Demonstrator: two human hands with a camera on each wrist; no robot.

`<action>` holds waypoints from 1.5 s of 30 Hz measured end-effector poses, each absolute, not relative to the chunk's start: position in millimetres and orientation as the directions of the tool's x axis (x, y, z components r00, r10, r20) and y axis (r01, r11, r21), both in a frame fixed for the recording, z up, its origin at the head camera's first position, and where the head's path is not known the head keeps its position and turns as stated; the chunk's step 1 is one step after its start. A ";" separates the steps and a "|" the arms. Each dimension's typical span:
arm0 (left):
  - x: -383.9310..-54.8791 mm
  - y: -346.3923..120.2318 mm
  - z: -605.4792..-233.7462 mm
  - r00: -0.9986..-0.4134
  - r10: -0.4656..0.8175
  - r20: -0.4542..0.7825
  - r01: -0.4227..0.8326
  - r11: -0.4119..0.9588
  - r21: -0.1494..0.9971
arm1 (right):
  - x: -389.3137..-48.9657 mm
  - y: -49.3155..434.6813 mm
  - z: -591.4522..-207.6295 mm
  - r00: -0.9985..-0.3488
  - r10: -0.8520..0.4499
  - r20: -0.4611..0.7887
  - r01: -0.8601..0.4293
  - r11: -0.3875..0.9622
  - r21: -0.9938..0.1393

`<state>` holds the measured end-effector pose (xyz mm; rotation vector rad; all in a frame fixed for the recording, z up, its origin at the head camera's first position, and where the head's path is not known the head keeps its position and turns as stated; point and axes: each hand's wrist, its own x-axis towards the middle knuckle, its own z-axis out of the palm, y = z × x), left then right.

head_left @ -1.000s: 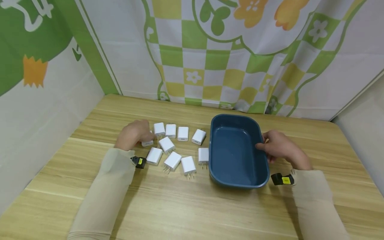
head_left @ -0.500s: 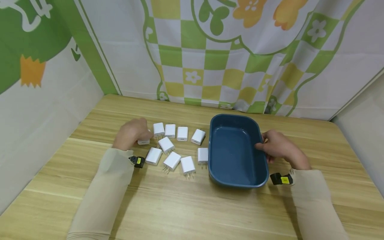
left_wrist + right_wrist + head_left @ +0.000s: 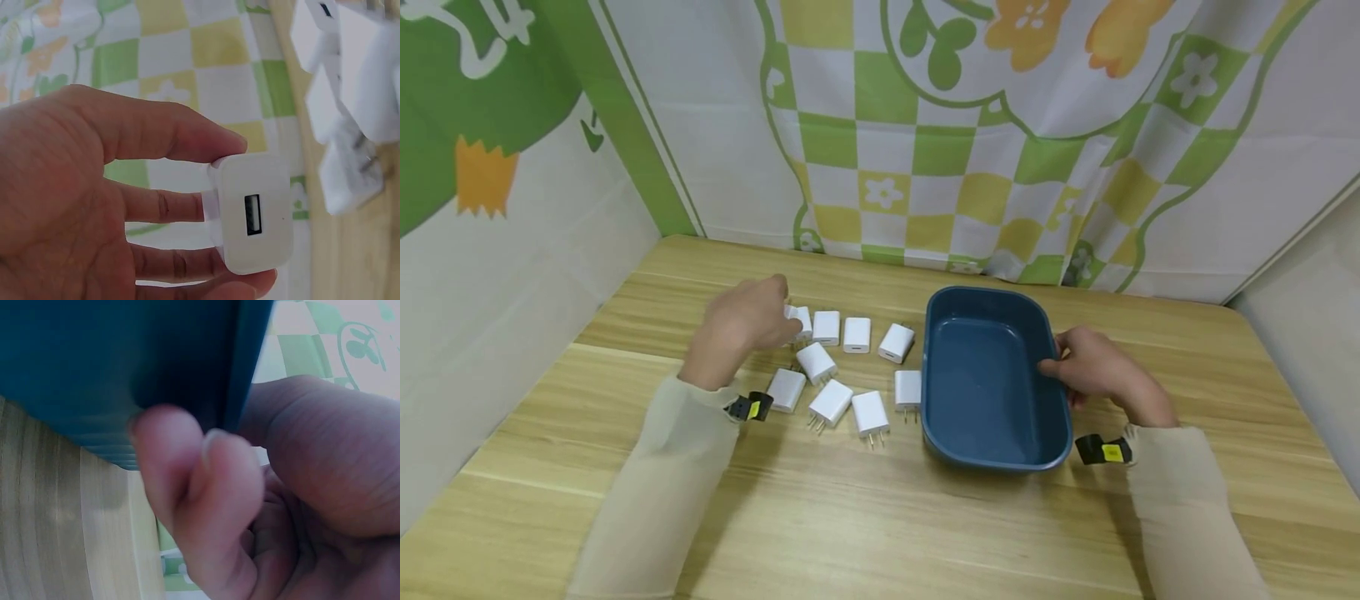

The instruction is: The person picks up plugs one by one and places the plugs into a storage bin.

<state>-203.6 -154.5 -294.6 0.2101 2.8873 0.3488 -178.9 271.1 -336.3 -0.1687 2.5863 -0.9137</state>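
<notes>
Between thumb and fingers my left hand (image 3: 747,318) pinches a white USB charger (image 3: 256,215), its single port facing the left wrist camera. In the head view that hand hides most of the held charger and hovers at the left end of the group of chargers. My right hand (image 3: 1097,362) grips the right rim of a dark blue plastic basin (image 3: 988,392), thumb over the edge and fingers against the outer wall. The basin's inside shows no objects. Several more white chargers lie left of it, among them one charger (image 3: 871,412) with its prongs toward me.
Everything stands on a wood-grain table (image 3: 850,517). A checkered green and yellow curtain (image 3: 940,150) hangs behind its far edge. One charger (image 3: 907,390) lies against or very near the basin's left wall. A charger (image 3: 786,389) lies close to the left wrist camera.
My left hand has lifted the leftmost charger off the table and moved up and slightly right with it. The right hand and the basin have stayed in place.
</notes>
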 end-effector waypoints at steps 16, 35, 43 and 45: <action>-193.9 -115.4 -288.4 -0.935 0.346 -0.078 0.327 0.926 0.190 | -179.8 272.4 -337.0 -0.919 -0.235 -0.317 0.016 0.780 -0.626; -189.4 -24.9 -274.8 -0.703 0.697 -0.144 0.695 0.715 0.068 | -179.2 271.7 -335.1 -0.917 -0.233 -0.322 0.018 0.785 -0.619; -184.5 13.6 -287.6 -0.549 0.794 -0.260 0.812 0.580 0.059 | -178.1 269.9 -333.7 -0.914 -0.222 -0.339 0.040 0.783 -0.621; -182.9 19.5 -292.1 -0.523 0.804 -0.284 0.829 0.557 0.050 | -178.2 269.4 -333.7 -0.915 -0.223 -0.337 0.037 0.784 -0.620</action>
